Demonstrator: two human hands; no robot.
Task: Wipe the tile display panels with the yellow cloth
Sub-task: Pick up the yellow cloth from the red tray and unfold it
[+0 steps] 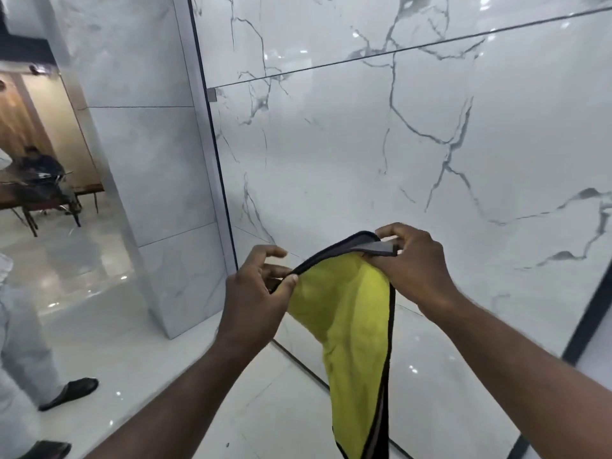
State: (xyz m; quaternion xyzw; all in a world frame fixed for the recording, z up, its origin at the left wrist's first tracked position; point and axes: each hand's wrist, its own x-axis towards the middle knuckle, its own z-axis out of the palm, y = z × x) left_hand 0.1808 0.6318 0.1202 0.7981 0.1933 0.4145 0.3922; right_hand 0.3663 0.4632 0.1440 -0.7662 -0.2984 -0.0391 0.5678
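Head view: the yellow microfibre cloth with a dark stitched border and grey reverse (351,313) hangs in front of the person, at the lower middle of the picture. Its top edge is stretched between both hands and rises from left to right, and its long axis runs straight down between the forearms. The left hand (255,293) pinches the bordered edge between the thumb and curled fingers. The right hand (414,266), a little higher, grips the other top corner, where the cloth folds over and shows its grey back. Neither hand holds anything else.

The cloth looks spread for folding or bunching; wiping has not yet begun. It hangs apart from the large glossy white tile panel with grey marble veins (430,144), which stands upright straight ahead, beyond the hands. The right hand seems the nearer to the panel's broad face, so it would likely carry the cloth forward, though depth is hard to judge here.

The panel's bounds are a dark vertical frame strip (215,134) at its left, a thin horizontal seam (397,49) above and a dark base strip (298,359) at the floor. Another dark strip (592,293) lies to the right. Between these the face is open for long strokes.

Left of the frame stands a paler grey marble panel (149,144). A standing person in light trousers and black shoes (71,392) is near on the left, on the shiny white tiled floor (265,409). That leaves less room on that side.
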